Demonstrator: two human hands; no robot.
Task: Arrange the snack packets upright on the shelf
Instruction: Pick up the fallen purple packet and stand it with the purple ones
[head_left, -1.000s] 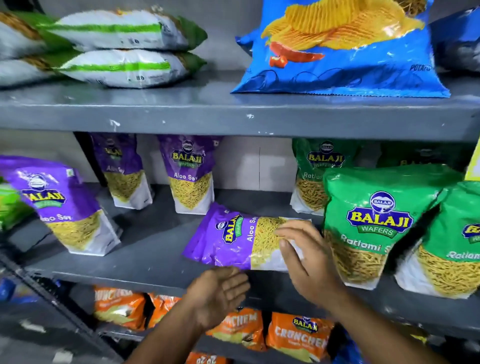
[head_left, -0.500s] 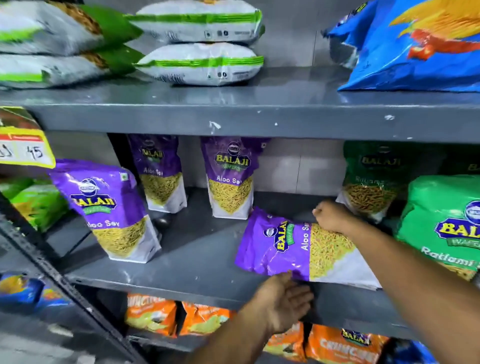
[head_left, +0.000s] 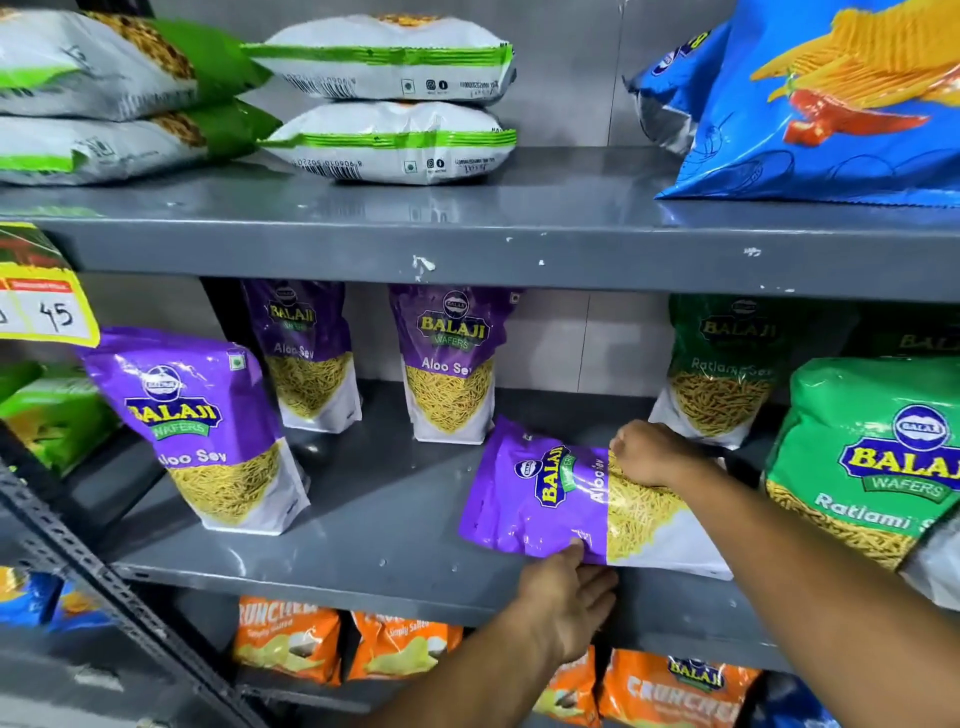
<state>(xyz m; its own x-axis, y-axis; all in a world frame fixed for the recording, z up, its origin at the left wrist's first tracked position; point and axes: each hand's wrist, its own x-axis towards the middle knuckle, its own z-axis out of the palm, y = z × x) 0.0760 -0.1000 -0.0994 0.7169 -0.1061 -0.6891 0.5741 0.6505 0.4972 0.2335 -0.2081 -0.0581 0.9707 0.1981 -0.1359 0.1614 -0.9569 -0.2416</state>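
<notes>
A purple Aloo Sev packet (head_left: 540, 499) lies on its side near the front of the grey middle shelf (head_left: 363, 551), its top pointing left. My right hand (head_left: 649, 454) grips its far upper edge. My left hand (head_left: 569, 597) pinches its near lower edge from below, at the shelf's front lip. Three more purple Aloo Sev packets stand upright on the same shelf: one at the front left (head_left: 202, 431) and two at the back (head_left: 306, 358) (head_left: 452, 364).
Green Ratlami Sev packets (head_left: 872, 457) stand close on the right, one more at the back (head_left: 722, 369). White-green packets (head_left: 384, 98) lie flat on the top shelf beside a blue chips bag (head_left: 831, 104). Orange packets (head_left: 291, 639) fill the shelf below. A yellow price tag (head_left: 47, 306) hangs at left.
My right hand went from the packet's near right end to its far upper edge and closed on it. My left hand rose to pinch the near edge. The view shifted left.
</notes>
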